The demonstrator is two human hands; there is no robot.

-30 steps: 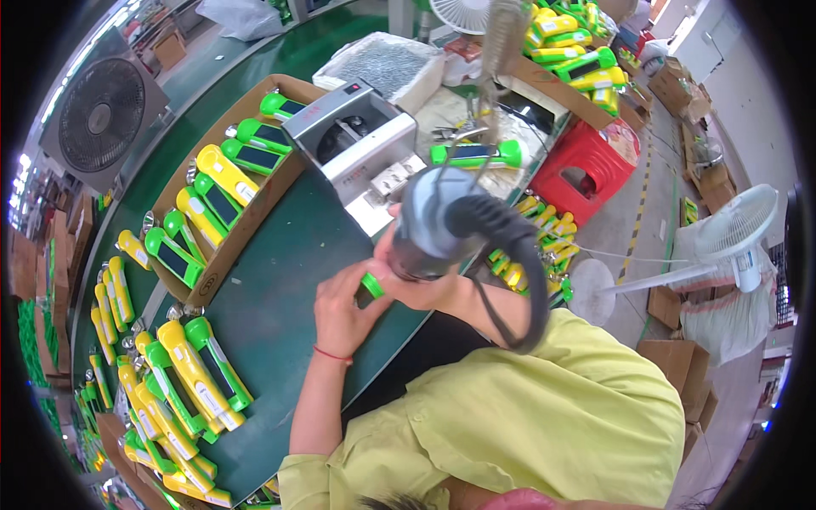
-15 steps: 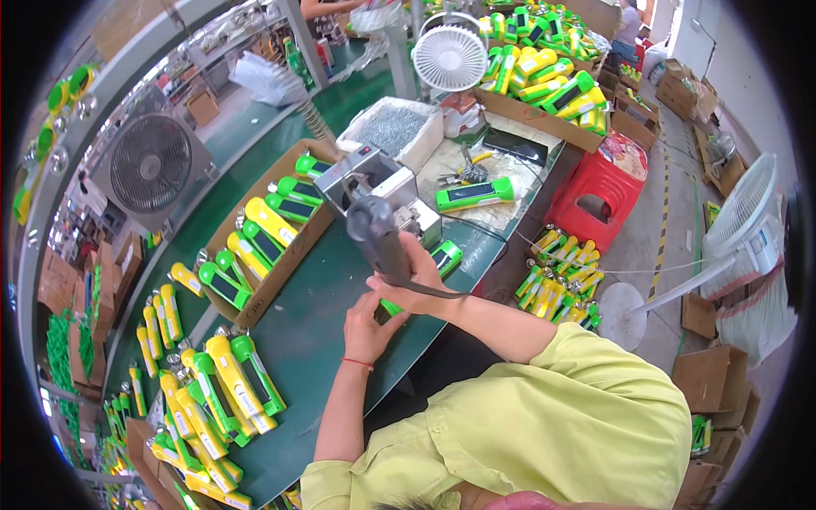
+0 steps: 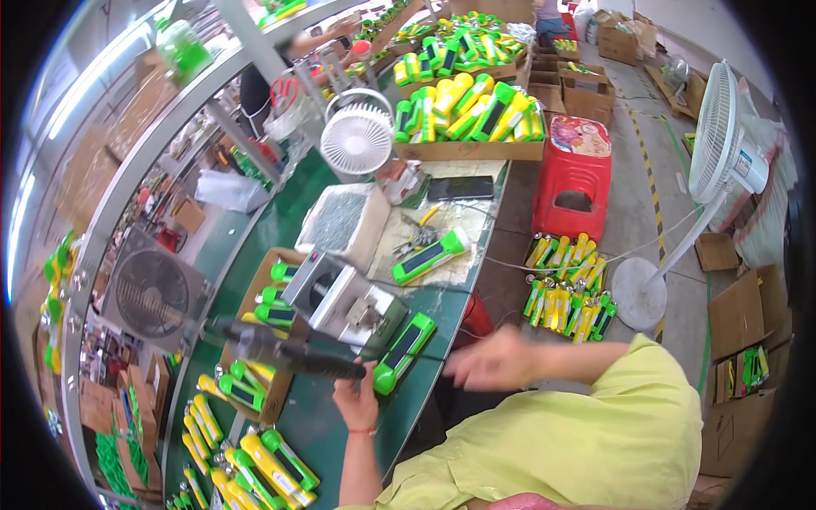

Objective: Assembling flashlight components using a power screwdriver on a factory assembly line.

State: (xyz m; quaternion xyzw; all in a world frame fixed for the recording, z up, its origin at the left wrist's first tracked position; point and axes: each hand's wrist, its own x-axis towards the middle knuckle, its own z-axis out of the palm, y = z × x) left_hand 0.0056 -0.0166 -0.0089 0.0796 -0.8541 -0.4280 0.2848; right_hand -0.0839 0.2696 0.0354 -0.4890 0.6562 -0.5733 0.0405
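Observation:
A green flashlight (image 3: 406, 350) with a dark panel lies on the green table, beside a grey metal device (image 3: 348, 302). My left hand (image 3: 355, 404) is at its near end, with fingers apart; some fingertips are hidden behind the end of a dark, hanging electric screwdriver (image 3: 293, 355). That tool slants across above the table, close over my left fingers. To the right of the flashlight, past the table edge, my right hand (image 3: 493, 360) is smeared by motion. It is apart from the screwdriver, and its fingers cannot be made out.
Behind the device stand a white tub of small metal parts (image 3: 344, 223) and a small white fan (image 3: 357, 138). Another flashlight (image 3: 431, 256) lies near pliers (image 3: 427, 218). Boxes of yellow and green flashlights (image 3: 467, 151) flank the work area. A red stool (image 3: 571, 174) stands right.
My right hand has let go of the screwdriver and moved right. The screwdriver has swung left and tilted toward level. The view has shifted, so the bench sits lower in the picture.

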